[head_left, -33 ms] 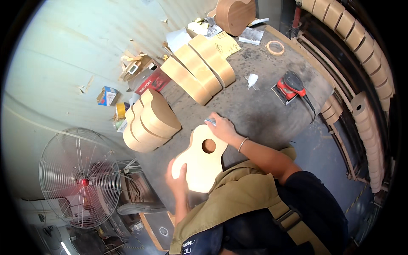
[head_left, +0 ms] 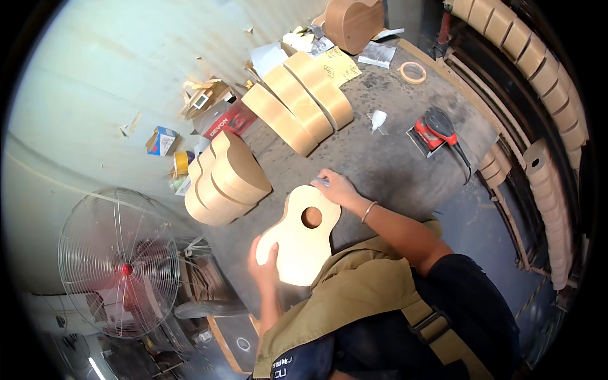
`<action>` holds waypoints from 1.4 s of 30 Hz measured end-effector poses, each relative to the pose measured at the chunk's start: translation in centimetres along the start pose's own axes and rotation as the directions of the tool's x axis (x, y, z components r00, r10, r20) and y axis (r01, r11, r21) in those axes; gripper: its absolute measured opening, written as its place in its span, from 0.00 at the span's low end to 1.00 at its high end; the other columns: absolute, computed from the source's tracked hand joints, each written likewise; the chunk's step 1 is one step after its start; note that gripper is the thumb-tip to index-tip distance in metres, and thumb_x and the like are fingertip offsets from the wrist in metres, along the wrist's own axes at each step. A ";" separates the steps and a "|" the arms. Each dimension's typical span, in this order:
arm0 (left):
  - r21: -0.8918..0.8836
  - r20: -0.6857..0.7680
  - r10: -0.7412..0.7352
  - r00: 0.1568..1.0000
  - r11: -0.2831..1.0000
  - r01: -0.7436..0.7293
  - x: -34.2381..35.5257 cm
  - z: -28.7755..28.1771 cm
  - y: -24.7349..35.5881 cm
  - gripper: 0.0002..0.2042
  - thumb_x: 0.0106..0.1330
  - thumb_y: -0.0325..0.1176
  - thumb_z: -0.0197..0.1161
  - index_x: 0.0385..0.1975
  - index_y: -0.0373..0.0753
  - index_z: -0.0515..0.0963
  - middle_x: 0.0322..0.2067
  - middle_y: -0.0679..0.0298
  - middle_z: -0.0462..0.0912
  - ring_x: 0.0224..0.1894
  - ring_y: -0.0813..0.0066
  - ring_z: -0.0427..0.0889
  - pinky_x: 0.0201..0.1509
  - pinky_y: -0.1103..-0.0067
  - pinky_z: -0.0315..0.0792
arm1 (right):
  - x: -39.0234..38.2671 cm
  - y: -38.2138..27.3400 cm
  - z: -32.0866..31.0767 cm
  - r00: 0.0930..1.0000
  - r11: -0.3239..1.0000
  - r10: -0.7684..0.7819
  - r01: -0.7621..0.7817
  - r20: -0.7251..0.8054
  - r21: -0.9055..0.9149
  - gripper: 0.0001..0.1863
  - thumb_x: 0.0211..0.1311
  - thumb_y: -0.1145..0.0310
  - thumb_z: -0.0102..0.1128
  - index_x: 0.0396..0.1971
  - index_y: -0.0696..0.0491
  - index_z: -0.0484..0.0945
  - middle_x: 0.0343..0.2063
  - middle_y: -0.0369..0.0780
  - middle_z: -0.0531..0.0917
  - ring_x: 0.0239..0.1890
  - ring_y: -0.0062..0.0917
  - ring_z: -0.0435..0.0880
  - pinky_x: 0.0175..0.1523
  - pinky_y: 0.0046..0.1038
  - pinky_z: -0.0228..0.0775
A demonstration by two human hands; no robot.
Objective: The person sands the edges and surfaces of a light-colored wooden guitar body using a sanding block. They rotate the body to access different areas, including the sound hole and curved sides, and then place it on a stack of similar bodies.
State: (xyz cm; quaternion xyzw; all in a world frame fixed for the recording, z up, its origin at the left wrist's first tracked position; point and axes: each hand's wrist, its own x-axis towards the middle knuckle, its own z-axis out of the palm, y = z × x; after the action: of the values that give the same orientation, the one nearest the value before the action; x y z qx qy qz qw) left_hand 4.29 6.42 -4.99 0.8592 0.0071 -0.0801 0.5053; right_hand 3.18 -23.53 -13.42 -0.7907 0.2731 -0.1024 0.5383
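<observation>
A pale wooden ukulele body (head_left: 294,253) with a round sound hole lies face up in front of me, its wide end against my apron. My left hand (head_left: 263,263) grips its wide end from the left, thumb on the top face and fingers round the side. At the narrow far end, my right hand (head_left: 334,187) pinches a small grey-blue flat piece (head_left: 322,182), which looks like folded abrasive paper. The fingers cover most of that piece. Whether it touches the body's edge, I cannot tell.
Pale instrument bodies (head_left: 231,180) stand on edge to the left, with more bodies (head_left: 294,104) behind. A red and black sander (head_left: 434,132), a white bottle (head_left: 378,119) and a tape roll (head_left: 413,72) lie on the grey workbench (head_left: 380,164). A caged fan (head_left: 120,263) stands left.
My right hand, with the grey-blue piece, has shifted slightly to the right along the narrow end. My left hand keeps its grip, and the ukulele body lies practically the same.
</observation>
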 end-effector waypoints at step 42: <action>0.401 0.401 0.466 0.789 0.685 -0.608 7.0 9.2 1.9 0.25 0.68 0.36 0.74 0.60 0.32 0.74 0.48 0.45 0.77 0.48 0.38 0.81 0.55 0.57 0.77 | -6.0 7.5 -4.9 0.832 0.827 -0.518 0.426 -0.201 -0.368 0.24 0.68 0.62 0.71 0.62 0.52 0.81 0.55 0.47 0.86 0.51 0.43 0.89 0.50 0.38 0.85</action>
State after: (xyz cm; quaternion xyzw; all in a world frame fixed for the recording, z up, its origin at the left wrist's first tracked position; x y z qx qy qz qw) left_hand 10.18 -3.00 -8.70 0.9052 -0.3369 -0.0407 0.2558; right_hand -6.42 -26.27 -17.48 -0.8834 0.1557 -0.3055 0.3194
